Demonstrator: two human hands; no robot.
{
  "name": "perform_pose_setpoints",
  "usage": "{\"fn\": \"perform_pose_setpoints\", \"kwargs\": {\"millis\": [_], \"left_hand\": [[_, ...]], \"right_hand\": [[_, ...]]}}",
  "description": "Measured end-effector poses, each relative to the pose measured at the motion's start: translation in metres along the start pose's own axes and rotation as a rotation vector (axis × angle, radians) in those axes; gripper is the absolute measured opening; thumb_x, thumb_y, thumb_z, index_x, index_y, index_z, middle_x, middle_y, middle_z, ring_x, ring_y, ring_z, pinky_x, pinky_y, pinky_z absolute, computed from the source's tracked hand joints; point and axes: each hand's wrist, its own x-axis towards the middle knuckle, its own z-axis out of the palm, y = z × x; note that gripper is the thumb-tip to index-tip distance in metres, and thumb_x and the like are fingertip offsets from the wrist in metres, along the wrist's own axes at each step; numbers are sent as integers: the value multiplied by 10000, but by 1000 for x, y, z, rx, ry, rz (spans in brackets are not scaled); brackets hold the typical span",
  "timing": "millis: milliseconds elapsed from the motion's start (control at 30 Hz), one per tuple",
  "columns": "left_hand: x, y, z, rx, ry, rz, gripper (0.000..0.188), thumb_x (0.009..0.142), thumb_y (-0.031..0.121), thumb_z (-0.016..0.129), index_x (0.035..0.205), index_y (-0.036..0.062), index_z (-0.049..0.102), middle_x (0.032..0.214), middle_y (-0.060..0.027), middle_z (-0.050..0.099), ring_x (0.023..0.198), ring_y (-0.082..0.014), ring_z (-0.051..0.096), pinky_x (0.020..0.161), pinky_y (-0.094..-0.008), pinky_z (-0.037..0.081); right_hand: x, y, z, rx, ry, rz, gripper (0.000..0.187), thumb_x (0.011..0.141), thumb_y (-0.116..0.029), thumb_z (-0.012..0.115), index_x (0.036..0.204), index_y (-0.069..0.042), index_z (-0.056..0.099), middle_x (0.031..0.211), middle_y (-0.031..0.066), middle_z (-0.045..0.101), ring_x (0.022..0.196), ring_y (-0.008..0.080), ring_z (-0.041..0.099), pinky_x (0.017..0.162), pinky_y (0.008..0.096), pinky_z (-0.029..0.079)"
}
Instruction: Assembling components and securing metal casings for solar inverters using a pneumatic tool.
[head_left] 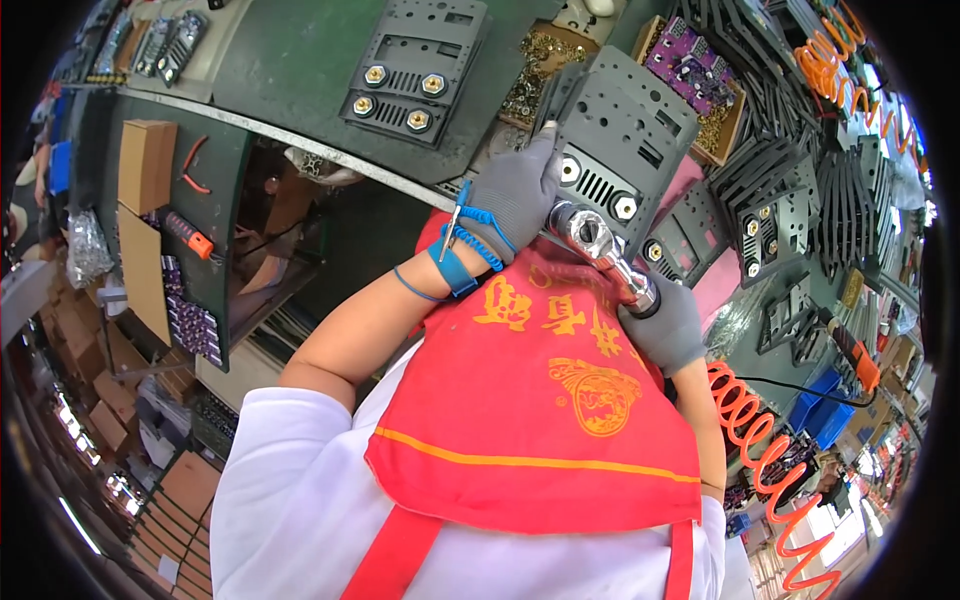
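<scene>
A dark grey metal panel (622, 112) with round holes, slots and brass-and-white terminals is tilted up in front of me at the bench edge. My left hand (512, 200), in a grey glove with a blue coiled wrist strap, grips its left side, with one finger stretched along the face. My gloved right hand (668, 328) is wrapped round a chrome ratchet wrench (605, 252). The wrench head lies against the panel's lower edge, beside the terminals; whatever sits under the head is hidden. A red apron (540, 400) hangs just below both hands.
Finished-looking panels with brass terminals (415, 75) lie stacked on the green bench. Behind the held panel are loose brass nuts (545, 65) and a purple circuit board (690, 65). Dark panels (850, 215) crowd the right, near an orange-handled tool (855, 360) and a coiled orange hose (765, 450).
</scene>
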Motion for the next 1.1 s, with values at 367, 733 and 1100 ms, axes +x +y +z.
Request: {"fn": "perform_pose_setpoints", "kwargs": {"millis": [367, 733, 1100], "left_hand": [[4, -22, -35, -19, 111, 96, 445, 953, 300, 510, 1367, 139, 471, 679, -249, 573, 601, -410, 582, 526, -475, 437], [88, -205, -160, 442, 225, -61, 413, 953, 355, 522, 1265, 89, 576, 1072, -218, 647, 978, -365, 631, 850, -387, 498], [76, -55, -88, 163, 172, 248, 248, 894, 262, 542, 964, 52, 653, 971, -191, 639, 866, -380, 623, 752, -431, 515]], "right_hand": [[-19, -12, -8, -84, 75, -70, 312, 679, -209, 712, 941, -48, 659, 756, 183, 650, 729, 359, 644, 650, 407, 508], [-24, 20, -7, 167, 124, 165, 345, 708, -177, 703, 998, -1, 644, 767, 150, 672, 704, 229, 671, 665, 330, 503], [-23, 32, 0, 170, 176, 286, 333, 696, -189, 722, 963, -5, 646, 764, 159, 665, 708, 259, 665, 671, 342, 495]]}}
